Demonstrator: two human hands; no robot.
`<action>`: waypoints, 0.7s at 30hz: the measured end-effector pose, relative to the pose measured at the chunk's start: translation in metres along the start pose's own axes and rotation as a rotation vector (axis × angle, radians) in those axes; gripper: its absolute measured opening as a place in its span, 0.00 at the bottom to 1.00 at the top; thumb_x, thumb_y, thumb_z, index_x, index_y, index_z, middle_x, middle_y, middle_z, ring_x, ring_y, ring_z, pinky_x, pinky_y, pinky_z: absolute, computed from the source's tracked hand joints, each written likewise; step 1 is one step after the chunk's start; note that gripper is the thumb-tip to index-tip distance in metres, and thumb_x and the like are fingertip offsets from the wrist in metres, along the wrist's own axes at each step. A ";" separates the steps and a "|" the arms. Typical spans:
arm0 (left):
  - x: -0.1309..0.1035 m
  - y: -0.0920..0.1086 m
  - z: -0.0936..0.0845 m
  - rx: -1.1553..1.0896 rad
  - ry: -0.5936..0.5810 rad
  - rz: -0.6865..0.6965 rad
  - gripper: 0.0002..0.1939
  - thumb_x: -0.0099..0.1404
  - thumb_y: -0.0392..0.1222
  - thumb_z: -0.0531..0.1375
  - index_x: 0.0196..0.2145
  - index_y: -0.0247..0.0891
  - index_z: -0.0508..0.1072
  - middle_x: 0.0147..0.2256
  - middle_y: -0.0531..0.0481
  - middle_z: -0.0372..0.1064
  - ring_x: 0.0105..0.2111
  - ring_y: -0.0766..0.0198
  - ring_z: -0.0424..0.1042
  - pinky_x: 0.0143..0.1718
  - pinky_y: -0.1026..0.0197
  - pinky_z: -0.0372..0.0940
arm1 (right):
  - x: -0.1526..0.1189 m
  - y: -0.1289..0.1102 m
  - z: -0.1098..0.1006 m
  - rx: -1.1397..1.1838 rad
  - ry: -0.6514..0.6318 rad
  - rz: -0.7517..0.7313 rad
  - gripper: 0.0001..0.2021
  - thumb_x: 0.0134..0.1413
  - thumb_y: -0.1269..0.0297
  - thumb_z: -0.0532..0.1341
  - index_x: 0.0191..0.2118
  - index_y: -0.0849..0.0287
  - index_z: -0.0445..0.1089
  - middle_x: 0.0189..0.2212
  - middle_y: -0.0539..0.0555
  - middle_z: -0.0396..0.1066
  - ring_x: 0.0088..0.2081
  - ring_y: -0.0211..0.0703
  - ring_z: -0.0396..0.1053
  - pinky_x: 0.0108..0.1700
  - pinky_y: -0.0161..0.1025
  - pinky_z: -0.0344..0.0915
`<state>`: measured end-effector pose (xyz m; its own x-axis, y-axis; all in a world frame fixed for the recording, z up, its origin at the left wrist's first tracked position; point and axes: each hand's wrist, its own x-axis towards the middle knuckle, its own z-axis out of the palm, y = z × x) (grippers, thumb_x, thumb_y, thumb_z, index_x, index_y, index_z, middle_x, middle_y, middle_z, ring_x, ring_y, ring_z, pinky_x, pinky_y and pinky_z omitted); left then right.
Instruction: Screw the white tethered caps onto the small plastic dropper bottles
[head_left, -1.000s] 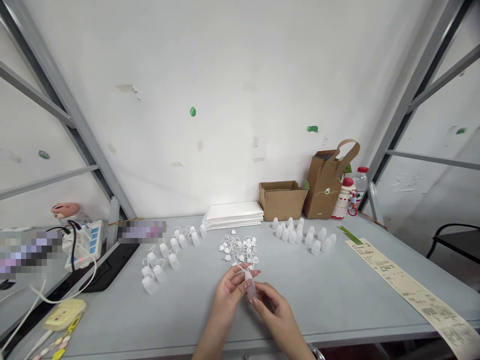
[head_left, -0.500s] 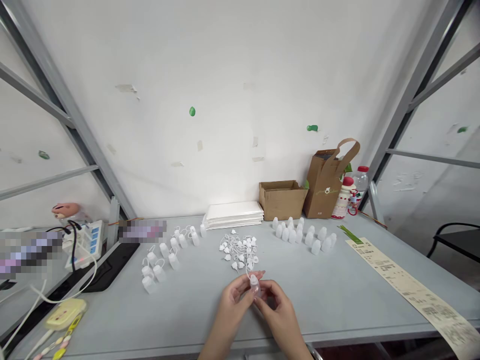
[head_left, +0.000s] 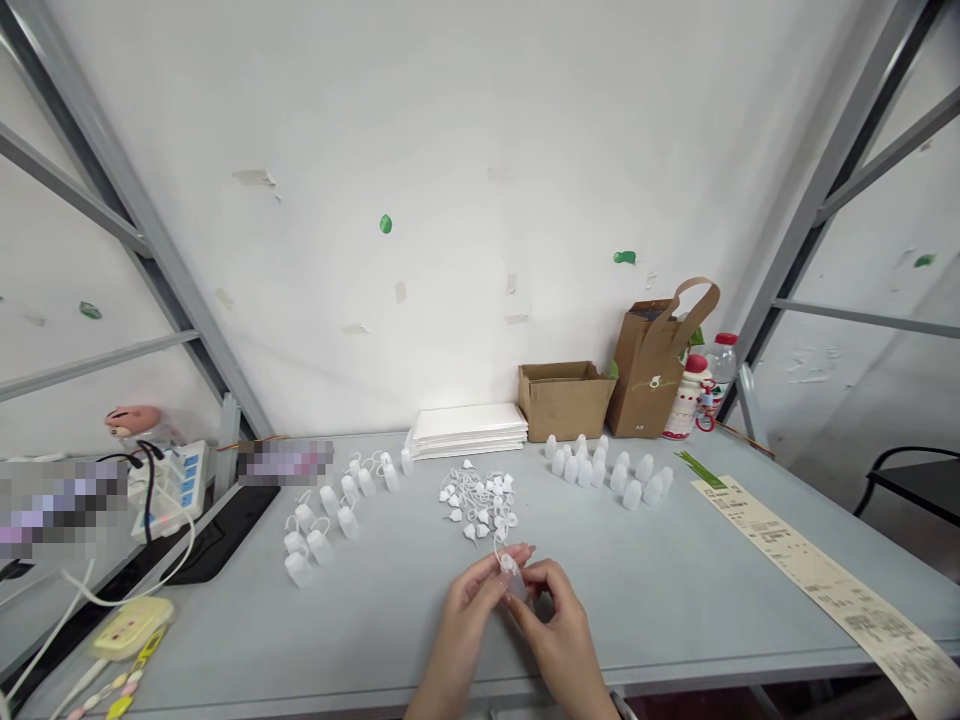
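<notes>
Being held between both hands, a small translucent bottle (head_left: 517, 584) is positioned near the centre of the near side, over the grey table (head_left: 375, 620). The body of the bottle is pinched between the thumb and fingers of the right hand (head_left: 555, 605). The upper part is grasped from the left by the thumb and fingers of the left hand (head_left: 474, 597). The bottle appears slightly tilted, with its top toward the left. A thin white strap (head_left: 496, 547) is seen at the top; whether the cap is fully seated cannot be told.

Just beyond the hands, a loose pile of white caps (head_left: 480, 500) with straps is laid out. To the left, a group of bottles with looped straps (head_left: 347, 521) is arranged in uneven rows. To the far right of the pile, a second group of bottles (head_left: 632, 494) is set upright.

Along the wall, a stack of white boards (head_left: 469, 430) is placed to the left of a cardboard box (head_left: 564, 408), beside which a brown paper bag (head_left: 645, 390) is stood. At the right, a printed paper strip (head_left: 810, 590) is extended over the near table edge.
</notes>
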<state>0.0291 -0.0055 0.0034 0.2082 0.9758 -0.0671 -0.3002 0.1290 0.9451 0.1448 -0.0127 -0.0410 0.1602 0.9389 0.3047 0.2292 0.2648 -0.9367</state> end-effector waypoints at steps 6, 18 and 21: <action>-0.001 -0.002 -0.001 -0.096 0.016 -0.013 0.15 0.56 0.39 0.57 0.41 0.36 0.76 0.44 0.45 0.74 0.52 0.52 0.64 0.57 0.49 0.51 | 0.000 -0.002 0.000 0.003 0.001 0.070 0.07 0.46 0.62 0.63 0.26 0.56 0.65 0.24 0.48 0.63 0.28 0.41 0.62 0.32 0.34 0.61; 0.000 -0.006 0.000 -0.155 0.023 -0.026 0.14 0.56 0.39 0.56 0.39 0.36 0.76 0.40 0.45 0.76 0.48 0.52 0.67 0.56 0.49 0.52 | 0.000 0.001 0.001 0.030 -0.015 0.124 0.09 0.44 0.61 0.64 0.25 0.57 0.63 0.23 0.47 0.61 0.28 0.40 0.61 0.32 0.34 0.60; -0.001 -0.005 0.001 -0.165 0.043 -0.029 0.14 0.54 0.39 0.57 0.37 0.35 0.77 0.39 0.44 0.76 0.47 0.52 0.68 0.56 0.49 0.52 | 0.001 0.003 0.002 0.027 -0.010 0.110 0.09 0.44 0.61 0.65 0.24 0.57 0.63 0.22 0.46 0.61 0.27 0.40 0.62 0.31 0.34 0.61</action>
<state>0.0317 -0.0072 -0.0008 0.1801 0.9774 -0.1102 -0.4441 0.1808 0.8775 0.1442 -0.0108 -0.0442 0.1730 0.9647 0.1983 0.1847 0.1660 -0.9687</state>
